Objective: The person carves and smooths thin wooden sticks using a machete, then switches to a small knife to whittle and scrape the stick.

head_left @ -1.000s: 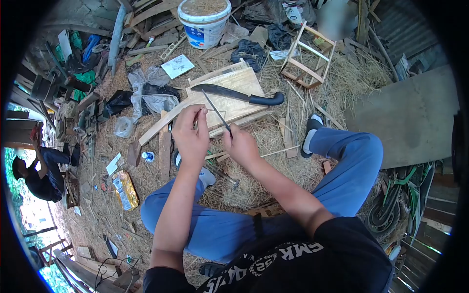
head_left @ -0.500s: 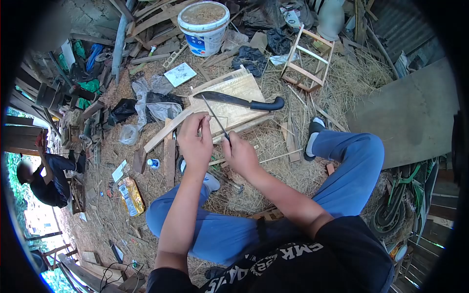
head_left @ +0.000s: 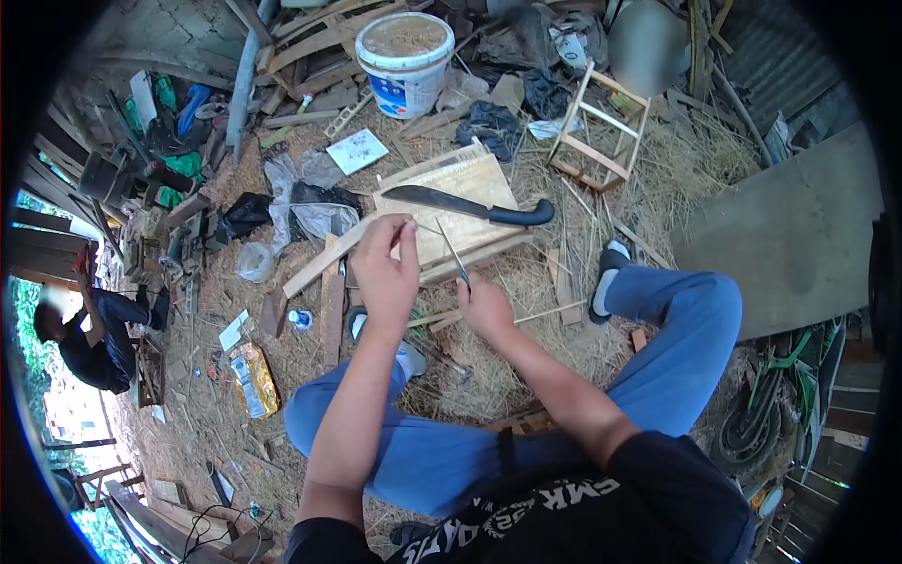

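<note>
My left hand point(head_left: 387, 266) is raised over the near left edge of a pale wooden board point(head_left: 460, 184), thumb and fingers pinched on a thin light stick. My right hand point(head_left: 487, 305) is closed round the dark handle of a thin knife point(head_left: 453, 248), whose blade points up and left. The blade's tip is to the right of my left fingertips, a small gap from them. A large machete point(head_left: 442, 200) with a black curved handle lies across the board, beyond both hands.
A white bucket point(head_left: 406, 70) stands beyond the board, and a small wooden frame point(head_left: 601, 132) is at the upper right. A grey panel point(head_left: 780, 235) leans at the right. Another person point(head_left: 89, 334) sits at far left. A yellow packet point(head_left: 254, 380) lies on the ground.
My right hand and the knife have moved right and down, away from my left fingers; earlier the blade crossed close beside them. The whole view has shifted slightly.
</note>
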`<state>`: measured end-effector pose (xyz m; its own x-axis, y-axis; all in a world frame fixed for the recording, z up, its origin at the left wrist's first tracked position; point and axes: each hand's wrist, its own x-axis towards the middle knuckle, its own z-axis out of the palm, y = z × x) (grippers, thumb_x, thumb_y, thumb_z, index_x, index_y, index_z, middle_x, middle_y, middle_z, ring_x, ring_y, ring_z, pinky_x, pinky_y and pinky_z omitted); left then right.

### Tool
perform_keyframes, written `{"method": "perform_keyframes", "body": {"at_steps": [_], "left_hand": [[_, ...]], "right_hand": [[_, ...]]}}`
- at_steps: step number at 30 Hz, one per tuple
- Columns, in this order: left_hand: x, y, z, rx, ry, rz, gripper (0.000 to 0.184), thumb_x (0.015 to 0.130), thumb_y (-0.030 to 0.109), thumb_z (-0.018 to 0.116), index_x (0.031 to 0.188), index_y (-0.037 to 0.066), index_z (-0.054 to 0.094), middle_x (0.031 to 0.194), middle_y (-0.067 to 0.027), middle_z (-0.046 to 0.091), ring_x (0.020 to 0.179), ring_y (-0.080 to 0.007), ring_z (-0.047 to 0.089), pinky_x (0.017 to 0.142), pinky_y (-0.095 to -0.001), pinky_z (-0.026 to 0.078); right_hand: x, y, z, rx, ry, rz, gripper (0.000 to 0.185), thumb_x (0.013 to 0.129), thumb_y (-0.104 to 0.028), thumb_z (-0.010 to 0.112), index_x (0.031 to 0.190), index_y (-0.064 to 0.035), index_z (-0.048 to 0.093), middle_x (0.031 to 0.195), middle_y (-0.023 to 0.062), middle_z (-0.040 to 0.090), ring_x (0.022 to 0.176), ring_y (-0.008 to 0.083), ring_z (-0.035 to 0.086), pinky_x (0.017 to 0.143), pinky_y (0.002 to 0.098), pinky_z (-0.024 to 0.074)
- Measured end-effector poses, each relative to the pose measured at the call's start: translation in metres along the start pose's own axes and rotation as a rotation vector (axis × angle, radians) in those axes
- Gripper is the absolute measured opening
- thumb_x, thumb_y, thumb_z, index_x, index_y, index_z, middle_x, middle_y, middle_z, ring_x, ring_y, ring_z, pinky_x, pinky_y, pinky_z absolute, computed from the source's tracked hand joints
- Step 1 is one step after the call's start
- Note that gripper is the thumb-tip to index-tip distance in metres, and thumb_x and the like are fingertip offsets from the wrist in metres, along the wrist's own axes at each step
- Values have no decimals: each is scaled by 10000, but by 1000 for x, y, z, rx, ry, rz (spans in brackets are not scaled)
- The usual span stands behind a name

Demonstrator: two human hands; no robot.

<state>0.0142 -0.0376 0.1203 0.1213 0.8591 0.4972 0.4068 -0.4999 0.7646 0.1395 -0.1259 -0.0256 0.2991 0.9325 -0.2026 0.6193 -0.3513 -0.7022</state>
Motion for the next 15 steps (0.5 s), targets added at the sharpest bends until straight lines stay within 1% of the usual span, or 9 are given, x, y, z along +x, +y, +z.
{"method": "perform_keyframes", "body": {"at_steps": [1,2,4,5,7,8,10,13,15], "left_hand": [[-3,3,0,10,-11,-20,58,979,20,669,995,-33,685,873,-160,703,801,-264,721,766,-347,575],[-4,2,-1,13,-9,-25,58,979,20,669,995,-33,685,873,-160,703,801,-264,721,766,-347,575],[-3,-3,1,-19,16,-13,61,983,25,666,984,-35,674,870,-157,698,801,-262,719,768,-346,575],[-1,-7,0,-15,22,-9,61,983,25,666,984,-35,674,870,-157,698,801,-262,719,768,-346,575],[0,-12,-6,35,14,-24,60,982,24,668,982,-36,669,874,-152,693,793,-252,712,756,-344,571],[-1,-13,-6,36,17,-23,60,982,24,668,982,-36,669,874,-152,693,793,-252,712,756,-344,571],[3,-13,-7,-39,-4,-112,58,983,21,665,984,-37,667,887,-154,692,783,-246,706,740,-345,562],[-2,-1,-6,-28,1,-48,65,990,28,656,985,-36,668,876,-150,691,780,-239,700,736,-346,554],[-2,3,-7,-10,-12,-45,61,989,24,654,987,-35,669,874,-152,690,776,-244,699,734,-346,555]], "right_hand": [[-10,-20,-12,70,32,-51,345,1087,-335,489,1101,-15,616,832,287,714,779,496,706,709,615,547],[-15,-26,-8,69,25,-52,345,1087,-335,489,1101,-15,616,832,287,714,779,496,706,709,615,547],[-18,-34,-3,141,129,-206,350,1084,-343,500,1094,-11,613,823,283,712,771,495,703,692,602,551],[-13,-32,0,143,129,-213,350,1084,-343,500,1094,-11,613,823,283,712,771,495,703,692,602,551],[-3,-14,14,111,29,4,354,1079,-351,508,1097,-13,612,812,277,707,758,494,696,691,590,557],[0,-2,18,112,29,1,354,1079,-351,508,1097,-13,612,812,277,707,758,494,696,691,590,557],[5,1,12,-5,65,10,339,1085,-332,514,995,-15,594,753,275,678,724,500,671,692,609,523],[-4,-28,-22,19,66,-97,357,1071,-353,512,1064,-22,645,837,280,714,806,484,707,742,590,561],[-8,-38,-31,29,62,-100,362,1070,-354,511,1053,-21,652,854,285,716,824,483,708,756,595,559]]}}
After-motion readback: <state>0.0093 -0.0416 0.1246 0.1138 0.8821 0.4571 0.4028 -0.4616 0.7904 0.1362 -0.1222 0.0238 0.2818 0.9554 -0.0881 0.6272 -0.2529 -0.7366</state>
